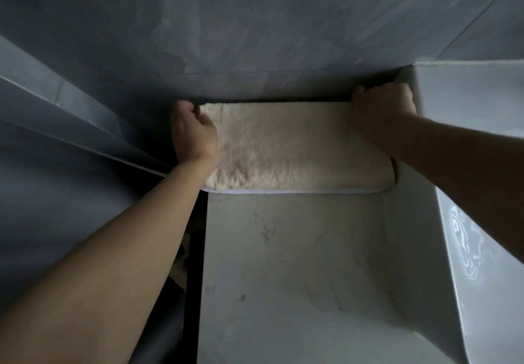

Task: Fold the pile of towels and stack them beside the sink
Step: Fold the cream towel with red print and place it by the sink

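Left hand grips the far left corner of the cream towel, fingers curled round its edge. The towel lies folded flat at the far end of the pale counter, against the grey wall. Right hand clutches its far right corner, touching the white sink.

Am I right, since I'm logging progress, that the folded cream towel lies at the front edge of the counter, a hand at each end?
Not the front edge. The head view shows the towel at the back of the counter, against the wall, left hand and right hand at its ends.
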The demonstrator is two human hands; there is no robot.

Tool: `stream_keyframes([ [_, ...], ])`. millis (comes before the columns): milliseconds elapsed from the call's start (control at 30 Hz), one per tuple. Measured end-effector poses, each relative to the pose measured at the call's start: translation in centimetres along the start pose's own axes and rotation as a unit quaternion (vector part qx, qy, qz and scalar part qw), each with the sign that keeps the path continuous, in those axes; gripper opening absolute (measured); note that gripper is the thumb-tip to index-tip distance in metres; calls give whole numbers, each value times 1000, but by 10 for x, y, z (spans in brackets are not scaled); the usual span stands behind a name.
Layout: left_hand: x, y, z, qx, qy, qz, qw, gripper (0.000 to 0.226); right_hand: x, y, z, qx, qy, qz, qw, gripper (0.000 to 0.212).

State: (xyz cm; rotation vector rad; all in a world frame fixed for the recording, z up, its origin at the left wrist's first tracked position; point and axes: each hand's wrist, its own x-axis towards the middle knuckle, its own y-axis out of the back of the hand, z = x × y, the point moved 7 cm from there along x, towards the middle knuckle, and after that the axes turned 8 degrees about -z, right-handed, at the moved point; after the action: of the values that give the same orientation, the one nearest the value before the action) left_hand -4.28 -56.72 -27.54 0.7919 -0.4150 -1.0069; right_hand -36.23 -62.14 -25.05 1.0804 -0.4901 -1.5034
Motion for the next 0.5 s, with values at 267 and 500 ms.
stream_keyframes([
  [267, -67, -75, 44, 273, -267, -228, 896, 63, -39, -34, -74, 266, 95, 14, 959, 66],
  [500, -48, -76, 2, 356, -239, -218, 877, 68, -32, -72, -51, 308, 69, 46, 948, 71],
])
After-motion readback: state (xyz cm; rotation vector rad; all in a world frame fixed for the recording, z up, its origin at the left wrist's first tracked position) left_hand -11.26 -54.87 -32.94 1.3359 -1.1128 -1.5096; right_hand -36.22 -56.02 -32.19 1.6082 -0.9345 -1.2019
